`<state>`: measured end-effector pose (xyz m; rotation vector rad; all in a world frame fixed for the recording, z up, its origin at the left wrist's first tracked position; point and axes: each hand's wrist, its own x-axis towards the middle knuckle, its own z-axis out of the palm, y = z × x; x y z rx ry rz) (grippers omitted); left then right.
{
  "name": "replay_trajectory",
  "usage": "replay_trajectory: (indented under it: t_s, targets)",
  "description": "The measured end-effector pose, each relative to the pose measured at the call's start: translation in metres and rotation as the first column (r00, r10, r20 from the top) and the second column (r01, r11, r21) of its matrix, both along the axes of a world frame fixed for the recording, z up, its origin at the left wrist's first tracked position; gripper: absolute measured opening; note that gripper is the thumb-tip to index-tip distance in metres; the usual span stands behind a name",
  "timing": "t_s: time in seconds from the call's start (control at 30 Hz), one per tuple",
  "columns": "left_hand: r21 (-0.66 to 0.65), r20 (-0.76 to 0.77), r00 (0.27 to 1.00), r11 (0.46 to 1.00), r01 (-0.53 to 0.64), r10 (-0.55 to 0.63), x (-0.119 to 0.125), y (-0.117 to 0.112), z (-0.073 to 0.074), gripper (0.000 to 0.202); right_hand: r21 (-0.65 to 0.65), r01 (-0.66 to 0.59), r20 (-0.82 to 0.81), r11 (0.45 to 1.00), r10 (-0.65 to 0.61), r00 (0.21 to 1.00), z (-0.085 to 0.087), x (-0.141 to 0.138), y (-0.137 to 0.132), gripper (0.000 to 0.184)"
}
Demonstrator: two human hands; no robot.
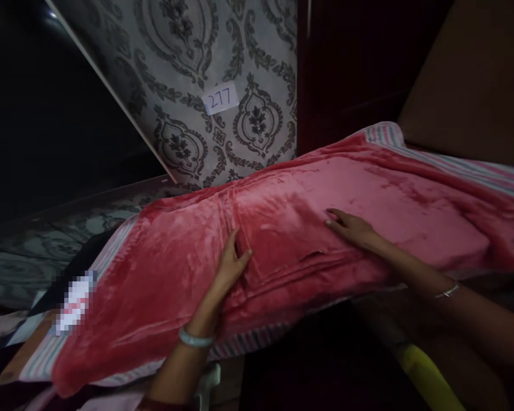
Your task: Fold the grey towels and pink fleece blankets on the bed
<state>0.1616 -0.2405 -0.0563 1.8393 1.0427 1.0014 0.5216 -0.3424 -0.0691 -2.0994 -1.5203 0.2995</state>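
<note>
A pink plush blanket (pixel 163 285) with striped edges lies spread across a raised surface, filling the middle of the view. A folded rectangular layer of it (pixel 282 228) sits on top near the centre. My left hand (pixel 231 265) rests on the blanket at the left edge of that fold, thumb and fingers apart, pinching or pressing the seam. My right hand (pixel 353 228) lies flat on the fold's right part, fingers extended. Each wrist wears a bangle.
A grey patterned wall panel (pixel 197 63) with a paper label reading 277 (pixel 220 98) stands behind. Dark furniture (pixel 351 63) and a brown board (pixel 475 80) are at the back right. A yellow object (pixel 426 377) lies at lower right. Patterned bedding (pixel 34 251) lies at left.
</note>
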Motion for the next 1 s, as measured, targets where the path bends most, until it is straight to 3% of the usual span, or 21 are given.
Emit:
replay_trajectory:
  t_s: [0.1, 0.23, 0.4, 0.5, 0.6, 0.7, 0.77, 0.83, 0.9, 1.0]
  targets:
    - [0.01, -0.124, 0.992, 1.0, -0.015, 0.017, 0.004, -0.021, 0.005, 0.058, -0.005, -0.051, -0.064, 0.999, 0.05, 0.997, -0.001, -0.003, -0.005, 0.074]
    - [-0.022, -0.171, 0.983, 0.997, -0.077, 0.072, 0.009, -0.028, 0.006, 0.051, 0.081, -0.123, -0.088, 0.989, 0.13, 0.988, 0.0, -0.014, 0.001, 0.076]
    - [0.096, -0.285, 0.956, 0.995, -0.035, 0.061, 0.009, -0.03, 0.007, 0.047, 0.09, -0.167, -0.075, 0.982, 0.174, 0.982, -0.009, -0.012, -0.002, 0.073]
    - [0.184, -0.408, 0.907, 0.982, -0.031, 0.105, 0.009, -0.039, 0.017, 0.047, 0.085, -0.148, 0.015, 0.985, 0.147, 0.989, -0.011, -0.007, -0.01, 0.07]
    - [0.405, -0.493, 0.823, 0.911, -0.072, 0.284, 0.011, -0.058, 0.031, 0.04, 0.189, -0.147, 0.214, 0.971, 0.105, 0.971, -0.001, -0.015, -0.017, 0.062]
    - [0.553, -0.563, 0.743, 0.833, 0.014, 0.361, 0.019, -0.078, 0.038, 0.044, 0.321, -0.28, 0.387, 0.905, 0.144, 0.911, 0.01, -0.04, -0.024, 0.058]
    - [0.529, -0.654, 0.692, 0.839, 0.129, 0.306, 0.025, -0.09, 0.033, 0.052, 0.32, -0.408, 0.474, 0.855, 0.228, 0.85, 0.007, -0.061, -0.029, 0.057]
    - [0.466, -0.739, 0.626, 0.859, 0.212, 0.247, 0.028, -0.098, 0.021, 0.059, 0.272, -0.507, 0.536, 0.818, 0.309, 0.786, -0.007, -0.077, -0.033, 0.057]
    - [0.441, -0.783, 0.574, 0.865, 0.24, 0.24, 0.027, -0.104, 0.007, 0.063, 0.236, -0.546, 0.555, 0.804, 0.349, 0.755, -0.026, -0.084, -0.037, 0.059]
    - [0.474, -0.791, 0.542, 0.845, 0.249, 0.285, 0.022, -0.107, -0.009, 0.064, 0.255, -0.534, 0.544, 0.806, 0.337, 0.768, -0.05, -0.083, -0.037, 0.061]
